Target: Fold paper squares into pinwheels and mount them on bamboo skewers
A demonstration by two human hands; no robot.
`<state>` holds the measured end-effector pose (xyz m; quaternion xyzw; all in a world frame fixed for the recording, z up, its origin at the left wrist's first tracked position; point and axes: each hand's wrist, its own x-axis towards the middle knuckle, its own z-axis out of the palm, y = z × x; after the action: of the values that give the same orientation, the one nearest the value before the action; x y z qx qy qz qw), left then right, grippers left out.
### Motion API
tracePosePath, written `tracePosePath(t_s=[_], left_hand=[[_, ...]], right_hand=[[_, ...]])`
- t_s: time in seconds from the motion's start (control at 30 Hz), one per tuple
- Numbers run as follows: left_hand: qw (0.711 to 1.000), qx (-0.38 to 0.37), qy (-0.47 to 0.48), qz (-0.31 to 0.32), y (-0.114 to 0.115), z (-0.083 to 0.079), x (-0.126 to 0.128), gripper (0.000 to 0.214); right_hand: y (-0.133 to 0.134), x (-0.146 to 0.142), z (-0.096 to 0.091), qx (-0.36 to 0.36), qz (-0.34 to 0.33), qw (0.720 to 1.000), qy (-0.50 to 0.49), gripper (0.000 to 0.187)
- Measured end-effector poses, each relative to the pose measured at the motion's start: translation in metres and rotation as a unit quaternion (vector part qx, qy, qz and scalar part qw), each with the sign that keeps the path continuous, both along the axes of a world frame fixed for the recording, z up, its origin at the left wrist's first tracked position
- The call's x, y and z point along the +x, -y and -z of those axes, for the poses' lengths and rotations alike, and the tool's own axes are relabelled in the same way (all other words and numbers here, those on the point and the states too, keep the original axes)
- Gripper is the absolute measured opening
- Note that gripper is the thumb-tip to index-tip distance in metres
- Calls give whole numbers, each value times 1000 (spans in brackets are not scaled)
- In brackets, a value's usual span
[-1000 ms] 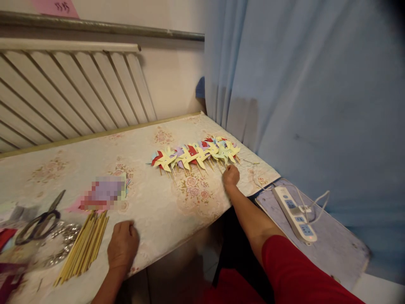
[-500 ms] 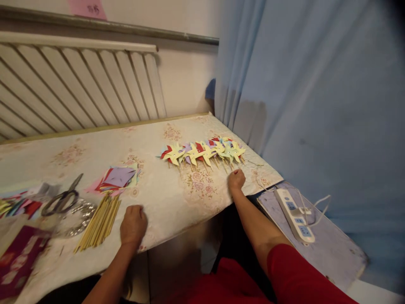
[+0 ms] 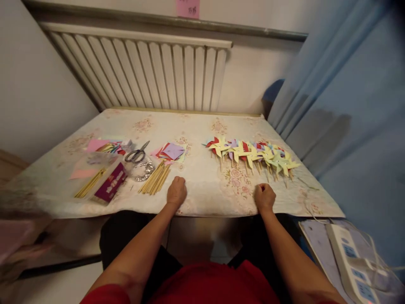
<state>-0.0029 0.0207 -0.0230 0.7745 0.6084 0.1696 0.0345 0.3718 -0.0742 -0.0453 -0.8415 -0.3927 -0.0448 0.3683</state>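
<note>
My left hand [image 3: 176, 191] rests on the table's front part as a closed fist, with nothing visible in it. Just left of it lies a bundle of thin wooden sticks [image 3: 155, 178]. Behind these is a pile of coloured paper squares [image 3: 171, 151], purple on top. My right hand [image 3: 265, 196], also a fist, rests near the front edge; no object shows in it. Beyond that hand, a row of paper pinwheels [image 3: 251, 156] on sticks lies overlapping, mostly yellow on top with red and purple among them.
Scissors [image 3: 137, 154] lie beside a round dish of small shiny pieces [image 3: 143, 170]. A purple box [image 3: 110, 183], more sticks [image 3: 90, 182] and coloured paper strips [image 3: 110, 147] are at left. A power strip [image 3: 351, 261] sits low right, by a blue curtain [image 3: 357, 101]. A radiator [image 3: 142, 69] stands behind the flowered table [image 3: 202, 126].
The view has swung left, so the table's contents appear farther right and its left end shows. Both fists stay on the table near the front edge.
</note>
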Motion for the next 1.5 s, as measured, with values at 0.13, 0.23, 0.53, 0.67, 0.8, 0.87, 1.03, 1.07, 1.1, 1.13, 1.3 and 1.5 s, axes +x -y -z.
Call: tracePosePath(t_s=[0.13, 0.23, 0.53, 0.67, 0.8, 0.87, 1.03, 1.07, 1.1, 1.13, 1.3, 1.5], left_hand=[[1000, -11, 12, 2, 1, 0, -1, 17], [1000, -13, 15, 4, 1, 1, -2, 17], [1000, -20, 15, 4, 1, 2, -4, 17], [1000, -17, 16, 5, 1, 1, -4, 17], [1000, -21, 15, 6, 2, 0, -4, 17], [1000, -19, 14, 4, 2, -1, -4, 17], [1000, -15, 13, 3, 2, 0, -4, 17], [1000, -14, 14, 3, 2, 1, -4, 18], [1000, -11, 14, 3, 2, 1, -4, 18], [1000, -9, 15, 4, 2, 1, -4, 18], [1000, -8, 10, 2, 2, 1, -4, 17], [1000, -12, 6, 1, 2, -1, -3, 16]], right_hand=[[1, -7, -2, -30, -25, 999, 24, 20], [1, -11, -4, -56, -19, 998, 36, 19], [0, -18, -7, -103, -5, 993, 58, 17], [0, -18, -6, -103, -10, 993, 62, 16], [0, -17, -5, -96, -12, 993, 61, 15], [0, -17, -5, -95, -13, 994, 57, 15], [1, -16, -5, -88, -15, 994, 56, 15], [1, -16, -5, -89, -15, 994, 56, 16], [1, -16, -5, -92, -15, 994, 56, 16], [1, -16, -5, -95, -15, 994, 56, 16], [0, -17, -6, -101, -14, 993, 55, 16], [1, -19, -9, -109, -15, 992, 55, 16]])
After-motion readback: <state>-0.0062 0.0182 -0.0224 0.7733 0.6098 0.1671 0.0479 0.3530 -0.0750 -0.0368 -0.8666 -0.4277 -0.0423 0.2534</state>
